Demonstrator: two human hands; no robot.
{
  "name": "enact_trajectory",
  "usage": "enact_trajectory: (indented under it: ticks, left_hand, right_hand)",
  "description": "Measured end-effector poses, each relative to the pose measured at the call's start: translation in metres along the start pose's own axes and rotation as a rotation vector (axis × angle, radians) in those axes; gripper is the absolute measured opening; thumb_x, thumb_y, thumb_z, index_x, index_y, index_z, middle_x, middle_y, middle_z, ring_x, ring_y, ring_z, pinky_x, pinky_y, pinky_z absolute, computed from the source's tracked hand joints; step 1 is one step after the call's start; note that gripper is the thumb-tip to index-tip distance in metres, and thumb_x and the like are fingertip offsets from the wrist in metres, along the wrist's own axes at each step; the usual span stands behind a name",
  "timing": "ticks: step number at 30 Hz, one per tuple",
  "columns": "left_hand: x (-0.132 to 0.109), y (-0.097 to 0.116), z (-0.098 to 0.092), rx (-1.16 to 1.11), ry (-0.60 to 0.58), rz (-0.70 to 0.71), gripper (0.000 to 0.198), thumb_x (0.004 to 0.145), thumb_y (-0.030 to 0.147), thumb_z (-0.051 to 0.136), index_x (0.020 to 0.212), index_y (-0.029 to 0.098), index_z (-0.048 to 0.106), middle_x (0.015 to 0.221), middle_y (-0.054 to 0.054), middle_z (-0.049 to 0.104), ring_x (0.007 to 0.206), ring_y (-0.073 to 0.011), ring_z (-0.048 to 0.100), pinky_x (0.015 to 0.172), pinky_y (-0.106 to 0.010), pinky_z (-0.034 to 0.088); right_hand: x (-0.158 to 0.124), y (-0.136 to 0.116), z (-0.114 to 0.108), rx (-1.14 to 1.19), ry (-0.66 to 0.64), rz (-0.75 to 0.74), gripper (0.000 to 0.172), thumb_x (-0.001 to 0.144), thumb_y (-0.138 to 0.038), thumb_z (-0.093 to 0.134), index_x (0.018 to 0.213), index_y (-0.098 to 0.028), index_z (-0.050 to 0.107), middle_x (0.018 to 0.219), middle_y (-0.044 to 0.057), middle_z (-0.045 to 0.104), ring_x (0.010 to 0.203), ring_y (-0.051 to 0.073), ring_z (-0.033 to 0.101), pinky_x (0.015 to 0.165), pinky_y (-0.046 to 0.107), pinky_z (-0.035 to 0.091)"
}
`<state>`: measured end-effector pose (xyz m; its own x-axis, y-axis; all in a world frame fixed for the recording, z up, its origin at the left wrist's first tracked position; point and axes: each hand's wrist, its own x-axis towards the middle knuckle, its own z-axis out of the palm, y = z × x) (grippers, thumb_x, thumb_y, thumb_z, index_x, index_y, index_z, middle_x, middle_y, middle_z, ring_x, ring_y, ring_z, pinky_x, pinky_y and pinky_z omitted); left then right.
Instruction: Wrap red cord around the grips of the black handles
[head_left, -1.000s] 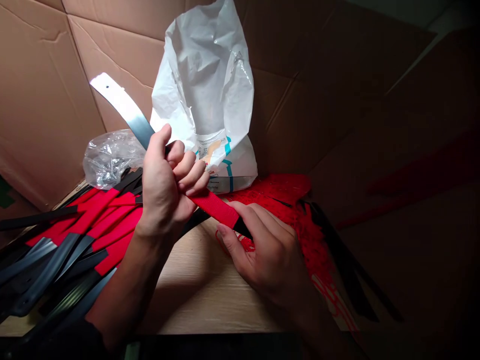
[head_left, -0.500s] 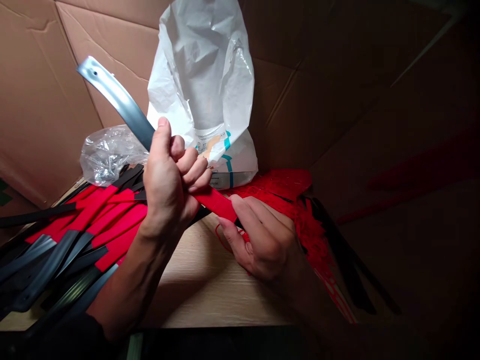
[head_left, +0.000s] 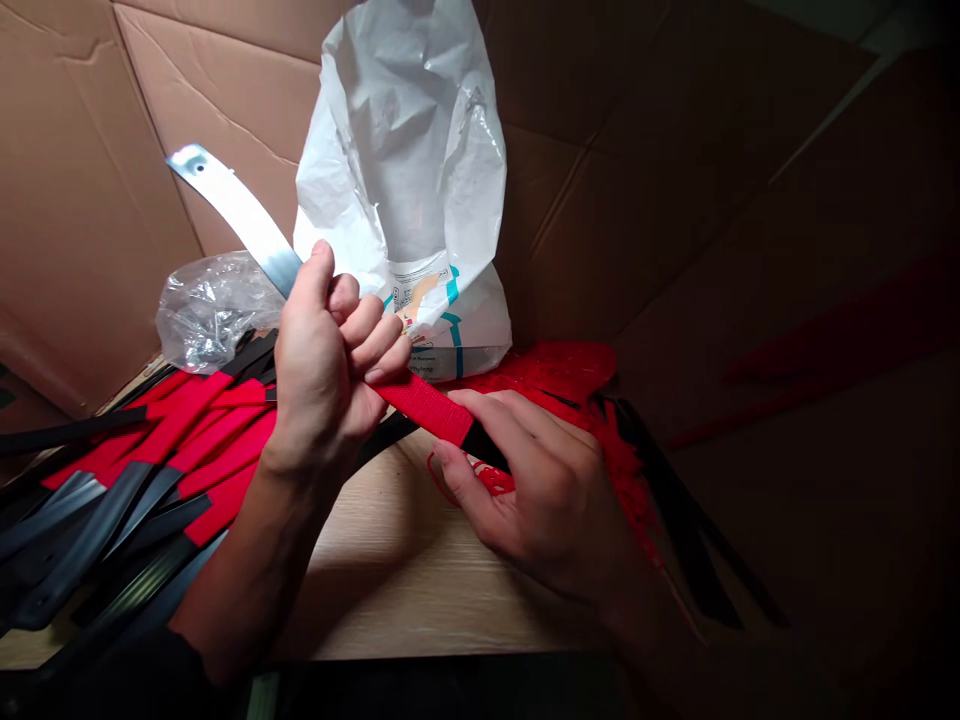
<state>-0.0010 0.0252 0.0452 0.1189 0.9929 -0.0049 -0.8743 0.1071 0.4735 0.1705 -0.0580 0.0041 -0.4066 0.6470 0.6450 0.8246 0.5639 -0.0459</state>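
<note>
My left fingers were curled and pressed together around a flat strap, with my left thumb raised beside them. My right fingers lay close together over the strap, pinching it against my right thumb. With my left hand and right hand apart, the strap was held up off the table, and that grip seemed to keep its red webbing stretched and exposed between them. A black end met my right fingers, while a bright metal strip rose far left. Near my right hand lay a tangle of red thread. To the left was a pile of red-and-black straps, a clear plastic bag at its far side. Farther back stood a white sack against a cardboard wall, with red netting at its foot, all above a pale wooden table.
</note>
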Motion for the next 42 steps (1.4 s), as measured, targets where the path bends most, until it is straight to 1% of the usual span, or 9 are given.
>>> enact_trajectory:
  ticks: [9,17,24,27,30,32,34,37,42]
  left_hand:
    - [-0.012,0.003,0.005,0.013,-0.008,0.018,0.060,0.114,0.044,0.038,0.062,0.023,0.018,0.044,0.009,0.012,0.034,-0.0059,0.010,0.033,-0.021,0.013]
    - [-0.015,0.004,0.006,0.016,-0.066,0.075,0.060,0.116,0.045,0.033,0.062,0.023,0.019,0.046,0.010,0.010,0.035,-0.0055,0.010,0.034,-0.020,0.014]
    - [-0.012,-0.001,0.006,0.011,-0.083,0.064,0.063,0.116,0.046,0.035,0.059,0.022,0.026,0.048,0.010,0.010,0.036,-0.0060,0.010,0.034,-0.020,0.014]
    - [-0.010,-0.010,0.007,0.029,-0.123,0.064,0.064,0.116,0.051,0.033,0.059,0.021,0.040,0.049,0.009,0.021,0.037,-0.0065,0.024,0.038,-0.018,0.027]
    - [-0.003,-0.023,0.006,0.066,-0.187,0.070,0.063,0.116,0.048,0.031,0.071,0.017,0.063,0.064,-0.001,0.054,0.055,-0.0115,0.055,0.058,-0.022,0.051]
    - [0.002,-0.031,0.003,0.081,-0.201,0.076,0.053,0.115,0.037,0.035,0.081,0.015,0.070,0.081,-0.006,0.067,0.068,-0.0143,0.064,0.070,-0.025,0.057]
    - [0.007,-0.036,0.001,0.078,-0.214,0.073,0.048,0.115,0.033,0.038,0.087,0.015,0.073,0.088,-0.007,0.071,0.071,-0.0152,0.066,0.073,-0.026,0.058]
    - [0.009,-0.037,-0.001,0.059,-0.275,0.045,0.052,0.115,0.039,0.039,0.085,0.014,0.073,0.082,-0.007,0.068,0.071,-0.0161,0.065,0.075,-0.028,0.058]
    - [0.004,-0.024,-0.001,-0.022,-0.322,-0.112,0.072,0.113,0.060,0.026,0.074,0.014,0.065,0.065,-0.002,0.054,0.056,-0.0135,0.056,0.057,-0.024,0.051]
  right_hand:
    - [0.001,-0.012,-0.008,0.088,0.008,0.089,0.014,0.097,-0.020,0.067,0.110,-0.017,0.070,0.099,0.007,0.076,0.086,0.021,0.072,0.077,0.036,0.059]
    - [0.005,-0.013,-0.007,0.111,0.029,0.045,0.015,0.096,-0.017,0.068,0.109,-0.011,0.073,0.097,0.010,0.075,0.083,0.022,0.072,0.076,0.035,0.059]
    - [0.004,-0.012,-0.005,0.178,0.014,0.109,0.013,0.097,-0.018,0.066,0.108,-0.014,0.072,0.092,0.006,0.072,0.079,0.019,0.068,0.072,0.033,0.057]
    - [0.003,-0.013,-0.001,0.247,0.058,0.208,0.014,0.096,-0.020,0.067,0.109,-0.016,0.072,0.090,0.004,0.072,0.079,0.017,0.067,0.071,0.031,0.057]
    - [0.000,-0.017,0.004,0.298,0.133,0.359,0.013,0.097,-0.024,0.070,0.109,-0.019,0.073,0.093,0.003,0.076,0.082,0.018,0.071,0.074,0.030,0.058]
    - [-0.004,-0.020,0.006,0.315,0.169,0.448,0.013,0.098,-0.027,0.071,0.110,-0.022,0.073,0.094,0.003,0.078,0.082,0.019,0.073,0.073,0.031,0.059]
    - [-0.008,-0.023,0.008,0.334,0.183,0.498,0.016,0.097,-0.028,0.073,0.112,-0.024,0.072,0.097,0.003,0.079,0.082,0.019,0.075,0.073,0.032,0.060]
    - [-0.014,-0.029,0.010,0.431,0.138,0.526,0.021,0.097,-0.027,0.072,0.118,-0.025,0.069,0.101,0.003,0.079,0.083,0.020,0.076,0.074,0.033,0.062]
    - [-0.017,-0.040,0.018,0.411,0.110,0.515,0.022,0.100,-0.028,0.068,0.121,-0.023,0.069,0.107,0.006,0.079,0.093,0.022,0.077,0.080,0.035,0.064]
